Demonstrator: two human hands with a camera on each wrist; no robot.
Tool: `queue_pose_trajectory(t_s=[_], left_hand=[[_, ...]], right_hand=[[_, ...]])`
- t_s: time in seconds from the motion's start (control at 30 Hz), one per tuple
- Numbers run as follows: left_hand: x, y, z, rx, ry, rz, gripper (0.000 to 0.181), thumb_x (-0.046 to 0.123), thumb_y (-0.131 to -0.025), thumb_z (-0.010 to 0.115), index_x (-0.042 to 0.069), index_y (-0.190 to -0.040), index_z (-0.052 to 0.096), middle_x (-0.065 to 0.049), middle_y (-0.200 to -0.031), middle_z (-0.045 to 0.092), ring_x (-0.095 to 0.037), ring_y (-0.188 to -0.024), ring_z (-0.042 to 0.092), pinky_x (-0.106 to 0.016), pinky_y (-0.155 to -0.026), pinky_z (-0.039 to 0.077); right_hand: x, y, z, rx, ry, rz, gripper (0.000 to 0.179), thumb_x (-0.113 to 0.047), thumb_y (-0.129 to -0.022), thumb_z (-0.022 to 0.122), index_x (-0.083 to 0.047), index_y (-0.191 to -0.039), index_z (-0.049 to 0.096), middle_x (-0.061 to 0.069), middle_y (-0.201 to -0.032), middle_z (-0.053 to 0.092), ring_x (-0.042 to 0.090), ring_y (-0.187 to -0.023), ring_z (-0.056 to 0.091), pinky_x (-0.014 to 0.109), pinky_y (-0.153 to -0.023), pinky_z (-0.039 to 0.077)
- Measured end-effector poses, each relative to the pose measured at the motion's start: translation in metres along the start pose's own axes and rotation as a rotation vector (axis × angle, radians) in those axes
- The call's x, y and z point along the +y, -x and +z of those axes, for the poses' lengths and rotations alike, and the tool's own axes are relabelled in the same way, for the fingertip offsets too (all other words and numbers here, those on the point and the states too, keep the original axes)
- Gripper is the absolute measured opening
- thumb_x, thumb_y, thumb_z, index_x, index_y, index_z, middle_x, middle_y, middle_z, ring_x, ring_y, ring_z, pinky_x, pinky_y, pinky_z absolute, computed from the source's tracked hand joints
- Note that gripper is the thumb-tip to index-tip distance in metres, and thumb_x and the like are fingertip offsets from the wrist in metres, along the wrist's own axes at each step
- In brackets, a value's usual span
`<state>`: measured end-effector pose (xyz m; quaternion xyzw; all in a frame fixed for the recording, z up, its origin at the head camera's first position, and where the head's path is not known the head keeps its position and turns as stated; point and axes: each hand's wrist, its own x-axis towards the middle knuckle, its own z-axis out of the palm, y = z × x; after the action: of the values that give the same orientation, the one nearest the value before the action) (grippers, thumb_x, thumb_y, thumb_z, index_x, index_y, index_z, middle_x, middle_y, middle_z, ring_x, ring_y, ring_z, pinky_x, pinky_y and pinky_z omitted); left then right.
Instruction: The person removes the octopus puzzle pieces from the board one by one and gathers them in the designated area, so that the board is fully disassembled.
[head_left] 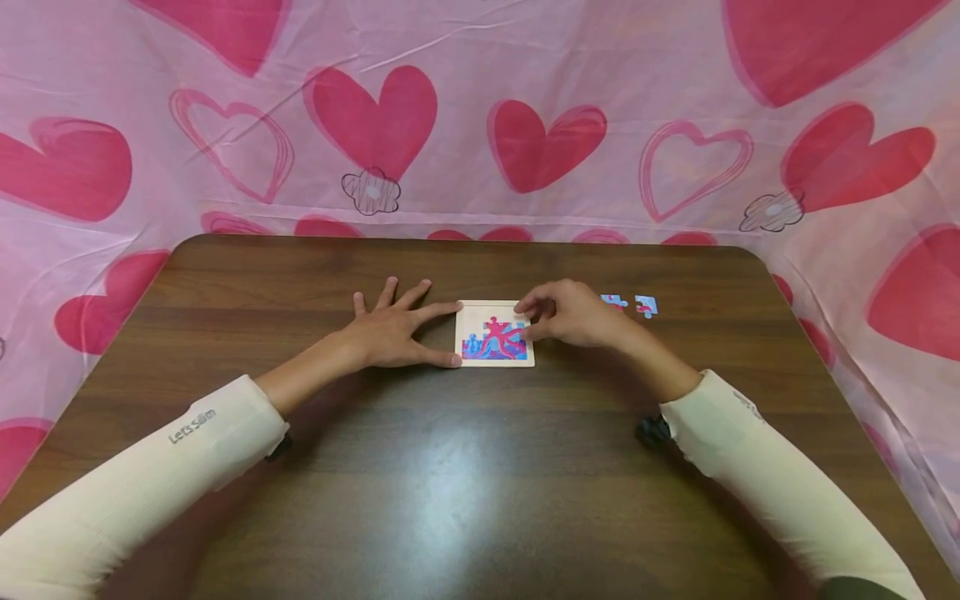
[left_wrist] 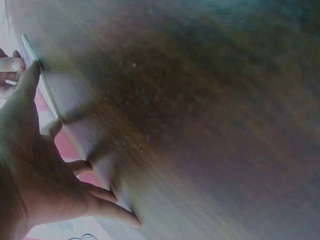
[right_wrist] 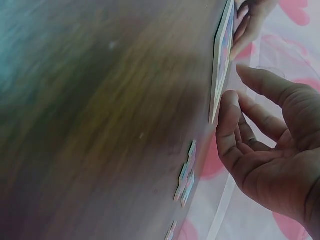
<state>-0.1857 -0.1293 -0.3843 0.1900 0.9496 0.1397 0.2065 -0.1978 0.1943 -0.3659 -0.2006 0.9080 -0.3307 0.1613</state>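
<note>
A small pale jigsaw tray (head_left: pixel 487 309) lies on the table, its lower part filled with joined blue, pink and red puzzle pieces (head_left: pixel 495 347). My left hand (head_left: pixel 390 332) is spread flat beside it, thumb and index fingertips at the tray's left edge. Over the right edge hovers my right hand (head_left: pixel 572 312), fingers loosely bent; in the right wrist view a gap shows between thumb and index finger (right_wrist: pixel 230 112), with nothing seen in it. Just past that hand lie a loose puzzle piece (head_left: pixel 615 301), partly covered by it, and another loose piece (head_left: pixel 646 307).
The brown wooden table (head_left: pixel 360 500) has rounded far corners. Behind it hangs a pink cloth (head_left: pixel 465 50) printed with hearts. Pale sleeves (head_left: pixel 165 467) cover both forearms.
</note>
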Motion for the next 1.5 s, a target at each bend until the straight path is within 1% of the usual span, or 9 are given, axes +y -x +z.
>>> queue_pose_trajectory(t_s=[0.2, 0.43, 0.77, 0.93, 1.03, 1.17, 1.23, 1.37, 1.5], left_hand=[[0.0, -0.001, 0.001, -0.005, 0.0, -0.003, 0.098, 0.093, -0.089, 0.068, 0.062, -0.173, 0.029, -0.005, -0.194, 0.002, -0.058, -0.174, -0.015, -0.095, -0.123, -0.011], [0.0, -0.002, 0.001, -0.005, 0.003, -0.004, 0.098, 0.093, -0.088, 0.068, 0.062, -0.173, 0.03, -0.004, -0.194, 0.002, -0.058, -0.174, -0.015, -0.095, -0.123, -0.012], [0.001, -0.002, 0.001, -0.009, 0.003, 0.0, 0.097, 0.093, -0.089, 0.068, 0.062, -0.173, 0.029, -0.005, -0.194, 0.002, -0.058, -0.173, -0.015, -0.095, -0.123, -0.012], [0.001, -0.003, 0.001, -0.009, -0.005, -0.002, 0.098, 0.093, -0.089, 0.068, 0.062, -0.173, 0.029, -0.005, -0.194, 0.002, -0.058, -0.173, -0.015, -0.095, -0.123, -0.011], [0.001, -0.003, 0.001, -0.009, -0.005, -0.006, 0.098, 0.093, -0.088, 0.068, 0.062, -0.173, 0.029, -0.005, -0.194, 0.001, -0.058, -0.174, -0.015, -0.095, -0.123, -0.012], [0.002, -0.002, 0.0, -0.003, -0.002, -0.01, 0.098, 0.093, -0.087, 0.069, 0.062, -0.172, 0.03, -0.004, -0.194, 0.001, -0.056, -0.174, -0.015, -0.095, -0.123, -0.012], [0.002, -0.002, 0.0, -0.002, -0.001, -0.01, 0.098, 0.093, -0.088, 0.069, 0.062, -0.172, 0.03, -0.004, -0.194, 0.001, -0.056, -0.174, -0.015, -0.095, -0.123, -0.012], [0.001, -0.001, 0.0, -0.005, -0.002, -0.009, 0.098, 0.093, -0.088, 0.069, 0.061, -0.173, 0.03, -0.004, -0.194, 0.001, -0.056, -0.174, -0.015, -0.095, -0.123, -0.012], [0.001, -0.001, -0.001, -0.008, 0.004, -0.008, 0.099, 0.093, -0.088, 0.069, 0.061, -0.173, 0.03, -0.003, -0.194, 0.0, -0.056, -0.174, -0.016, -0.094, -0.123, -0.012]], right_hand=[[-0.008, -0.006, 0.007, -0.038, 0.043, -0.023, 0.042, -0.023, -0.093, 0.095, -0.009, -0.131, 0.083, 0.007, -0.112, 0.081, 0.02, -0.095, 0.067, 0.033, -0.084, 0.054], [-0.012, -0.014, 0.016, -0.074, 0.036, -0.058, 0.044, -0.019, -0.094, 0.093, -0.005, -0.134, 0.081, 0.009, -0.124, 0.083, 0.023, -0.104, 0.072, 0.035, -0.093, 0.059], [-0.015, -0.021, 0.021, -0.096, 0.079, -0.046, 0.05, -0.019, -0.092, 0.094, -0.006, -0.138, 0.079, 0.013, -0.126, 0.078, 0.025, -0.104, 0.077, 0.045, -0.1, 0.061], [-0.016, -0.022, 0.02, -0.099, 0.096, -0.039, 0.049, -0.02, -0.092, 0.094, -0.007, -0.137, 0.08, 0.013, -0.127, 0.079, 0.027, -0.107, 0.076, 0.046, -0.102, 0.061], [-0.017, -0.023, 0.019, -0.1, 0.084, -0.029, 0.047, -0.019, -0.091, 0.095, -0.007, -0.134, 0.081, 0.012, -0.126, 0.08, 0.028, -0.109, 0.074, 0.046, -0.102, 0.06], [-0.017, -0.025, 0.019, -0.105, 0.047, -0.01, 0.045, -0.017, -0.089, 0.096, -0.008, -0.13, 0.079, 0.01, -0.125, 0.078, 0.026, -0.107, 0.069, 0.042, -0.1, 0.058], [-0.016, -0.026, 0.019, -0.11, 0.023, -0.001, 0.045, -0.016, -0.088, 0.097, -0.009, -0.128, 0.078, 0.01, -0.123, 0.076, 0.025, -0.105, 0.067, 0.039, -0.096, 0.057], [-0.017, -0.028, 0.018, -0.109, -0.017, 0.002, 0.047, -0.015, -0.086, 0.1, -0.011, -0.124, 0.072, 0.009, -0.119, 0.072, 0.022, -0.094, 0.065, 0.033, -0.086, 0.055], [-0.018, -0.03, 0.018, -0.107, -0.039, 0.002, 0.049, -0.012, -0.084, 0.101, -0.01, -0.121, 0.069, 0.009, -0.115, 0.071, 0.02, -0.085, 0.062, 0.03, -0.08, 0.053]])
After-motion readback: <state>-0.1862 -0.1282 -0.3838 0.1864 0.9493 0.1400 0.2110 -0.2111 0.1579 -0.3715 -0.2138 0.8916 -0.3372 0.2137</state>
